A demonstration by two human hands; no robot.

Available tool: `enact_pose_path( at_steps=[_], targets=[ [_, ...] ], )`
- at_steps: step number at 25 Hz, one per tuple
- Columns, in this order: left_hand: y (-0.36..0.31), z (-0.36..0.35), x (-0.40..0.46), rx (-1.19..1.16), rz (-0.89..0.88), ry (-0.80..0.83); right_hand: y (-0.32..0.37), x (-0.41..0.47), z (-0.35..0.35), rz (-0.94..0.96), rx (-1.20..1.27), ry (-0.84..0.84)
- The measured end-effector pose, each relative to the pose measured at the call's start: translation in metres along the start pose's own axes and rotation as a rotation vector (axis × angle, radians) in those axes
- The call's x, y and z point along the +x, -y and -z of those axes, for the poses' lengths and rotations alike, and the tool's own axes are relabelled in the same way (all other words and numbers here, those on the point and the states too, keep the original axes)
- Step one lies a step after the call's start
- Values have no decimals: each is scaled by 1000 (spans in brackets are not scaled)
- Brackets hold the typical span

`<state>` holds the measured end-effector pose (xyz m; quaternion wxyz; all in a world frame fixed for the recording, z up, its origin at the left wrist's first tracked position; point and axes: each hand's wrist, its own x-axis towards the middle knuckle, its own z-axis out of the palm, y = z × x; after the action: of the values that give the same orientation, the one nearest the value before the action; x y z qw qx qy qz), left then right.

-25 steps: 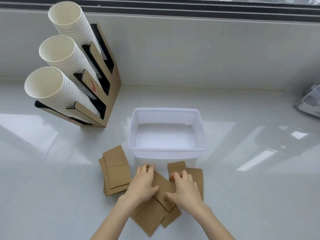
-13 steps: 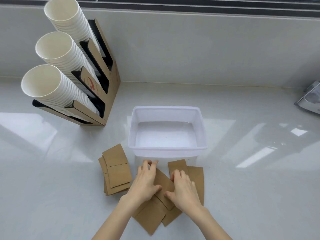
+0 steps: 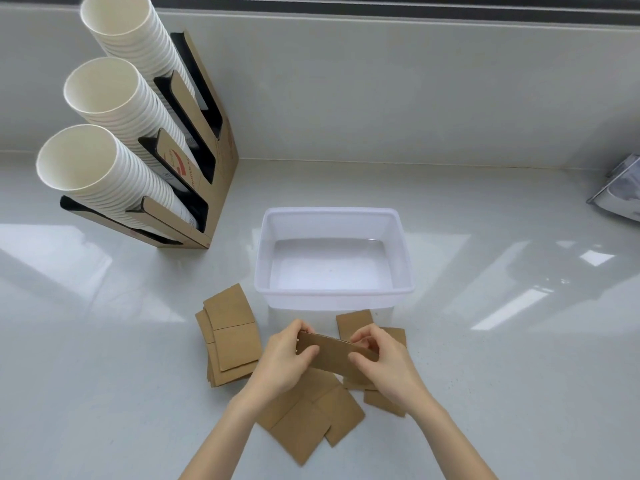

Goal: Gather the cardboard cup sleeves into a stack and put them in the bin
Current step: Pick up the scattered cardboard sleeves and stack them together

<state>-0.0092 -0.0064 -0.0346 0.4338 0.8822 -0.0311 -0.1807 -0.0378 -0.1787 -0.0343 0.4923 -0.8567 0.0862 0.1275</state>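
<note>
Your left hand (image 3: pixel 284 362) and right hand (image 3: pixel 384 362) each pinch an end of one cardboard sleeve (image 3: pixel 334 353), held off the tabletop with its long axis running hand to hand. The empty bin (image 3: pixel 403 251) sits just beyond both hands; loose sleeves (image 3: pixel 304 420) lie beneath them.

2 bare forearms; left hand (image 3: pixel 282 358), right hand (image 3: pixel 388 363) ungloved

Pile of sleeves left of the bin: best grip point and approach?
Judging from its pose, take the left pile by its two long side edges, coming from above. The sleeves lie flat and fanned on the counter, so squeeze inward to square them first. Its right side has open counter toward the bin; both hands, left hand and right hand, hold another sleeve.
</note>
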Motion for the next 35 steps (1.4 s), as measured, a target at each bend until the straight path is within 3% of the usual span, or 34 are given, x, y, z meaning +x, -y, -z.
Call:
enact_pose_path(
  at_steps=[4,6,10,13,18,22,26,35],
  targets=[
    [-2,9,-5,-79,7,-56,-6,2,13,-99,108,-84],
    [-3,13,-6,-89,8,-73,-15,5,12,-176,-27,-130],
    [-7,15,-8,-63,3,-105,-18,8,-5,-249,-407,-65],
    [-8,15,-9,-48,1,-111,-14,13,-10,-278,-513,-78],
    [-8,18,-9,-17,21,-126,-17,18,-4,-309,-399,-73],
    [-11,20,-11,-34,27,-139,-15,15,9,-305,-5,-99],
    [-9,21,-12,-54,42,-140,-14,5,19,-279,217,-124],
    [-8,15,-14,-229,70,-80,-1,-16,28,-59,195,-107]
  ],
)
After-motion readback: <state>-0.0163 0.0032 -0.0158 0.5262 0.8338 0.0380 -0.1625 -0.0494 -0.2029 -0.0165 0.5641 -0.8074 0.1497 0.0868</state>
